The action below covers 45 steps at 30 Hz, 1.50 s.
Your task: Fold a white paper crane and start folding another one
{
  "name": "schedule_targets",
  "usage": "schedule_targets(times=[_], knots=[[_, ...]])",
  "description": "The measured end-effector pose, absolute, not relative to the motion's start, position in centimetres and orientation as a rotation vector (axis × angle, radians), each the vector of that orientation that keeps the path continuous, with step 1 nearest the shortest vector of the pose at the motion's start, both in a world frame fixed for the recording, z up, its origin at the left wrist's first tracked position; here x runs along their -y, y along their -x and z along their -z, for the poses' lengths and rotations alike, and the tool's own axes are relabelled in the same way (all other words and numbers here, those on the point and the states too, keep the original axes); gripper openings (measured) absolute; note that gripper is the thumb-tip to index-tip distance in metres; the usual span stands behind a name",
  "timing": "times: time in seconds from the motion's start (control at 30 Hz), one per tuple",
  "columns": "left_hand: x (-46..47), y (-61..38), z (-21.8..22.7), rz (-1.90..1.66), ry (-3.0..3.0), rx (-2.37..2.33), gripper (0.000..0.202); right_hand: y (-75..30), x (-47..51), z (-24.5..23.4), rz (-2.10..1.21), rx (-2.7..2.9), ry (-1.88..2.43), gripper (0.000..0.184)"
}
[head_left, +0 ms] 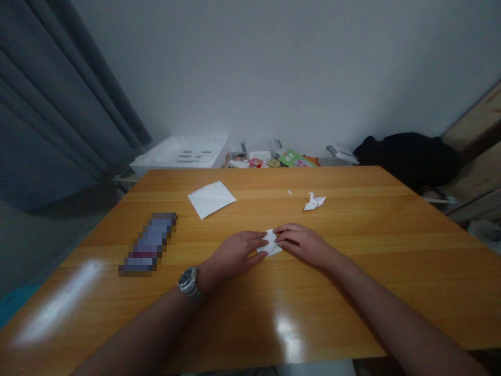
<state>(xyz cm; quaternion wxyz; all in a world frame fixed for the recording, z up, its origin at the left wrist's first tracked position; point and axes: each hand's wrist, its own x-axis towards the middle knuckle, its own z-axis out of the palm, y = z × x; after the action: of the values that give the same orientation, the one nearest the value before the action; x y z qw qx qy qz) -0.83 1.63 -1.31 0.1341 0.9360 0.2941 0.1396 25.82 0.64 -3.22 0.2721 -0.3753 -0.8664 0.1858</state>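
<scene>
small paper (pixel 271 246) | white | partly covered | lying on table (pixel 360 209)

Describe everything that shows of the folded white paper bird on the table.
The paper bird is white, thin-looking and creased. A slim neck stands up, its tip bent to the left in the picture; two pointed wings spread to either side, the left one lower. It rests on the glossy wooden table, to the right of a small white scrap and apart from it. Only the table appears to touch it.

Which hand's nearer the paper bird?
Right. The right hand lies just on the wearer's side of the paper bird; the left hand is farther off, toward the wearer and to its left.
</scene>
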Motion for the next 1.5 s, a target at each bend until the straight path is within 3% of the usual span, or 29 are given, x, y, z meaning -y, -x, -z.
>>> schedule_targets(times=[0.8, 1.5], knots=[[-0.8, 0.8, -0.3, -0.34, -2.72, -0.583, 0.037, -24.8, -0.5, 3.7, -0.522, 2.107, 1.207, 0.003], [-0.7, 0.8, -0.4, -0.275, -2.782, -0.554, 0.043, -24.3, -0.7, 4.1, -0.457, 2.065, 1.303, 0.009]])
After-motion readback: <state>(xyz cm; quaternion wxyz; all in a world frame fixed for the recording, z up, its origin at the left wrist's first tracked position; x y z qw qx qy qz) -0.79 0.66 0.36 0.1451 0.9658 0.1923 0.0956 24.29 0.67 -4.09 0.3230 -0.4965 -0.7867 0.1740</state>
